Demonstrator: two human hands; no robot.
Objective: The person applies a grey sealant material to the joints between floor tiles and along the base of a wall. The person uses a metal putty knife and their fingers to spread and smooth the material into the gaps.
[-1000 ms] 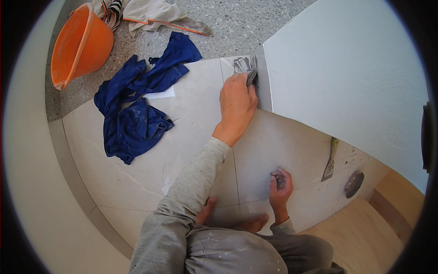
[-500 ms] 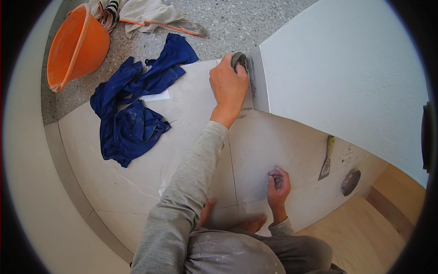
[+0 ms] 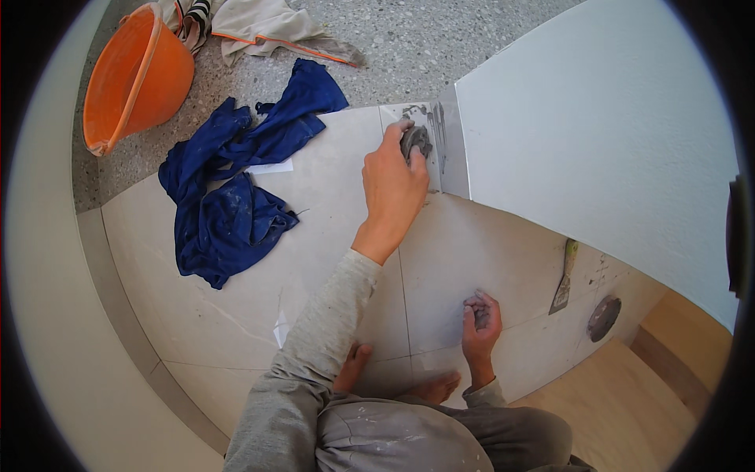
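My left hand [image 3: 393, 177] grips a dark grey wad [image 3: 417, 145] beside the base [image 3: 448, 132] of the white wall panel [image 3: 590, 157], where dark grey smears mark the pale surface. Below it, my right hand [image 3: 481, 322] hangs over the tiles [image 3: 440, 252] with grey, dusty fingers curled; what is inside them I cannot make out. A scraper [image 3: 565, 275] lies to its right, near a dark round disc [image 3: 604, 318].
Crumpled blue cloths [image 3: 228, 224] lie at the left, with an orange bucket [image 3: 138, 86] and pale cloths [image 3: 263, 27] behind on speckled flooring [image 3: 409, 47]. My knees and bare feet are below. A wooden step [image 3: 598, 393] is at the lower right, a curved skirting at the left.
My left hand, still on the grey wad, went up and left half a second ago and is now lower again, slightly left of where it was a second ago. My right hand has barely moved.
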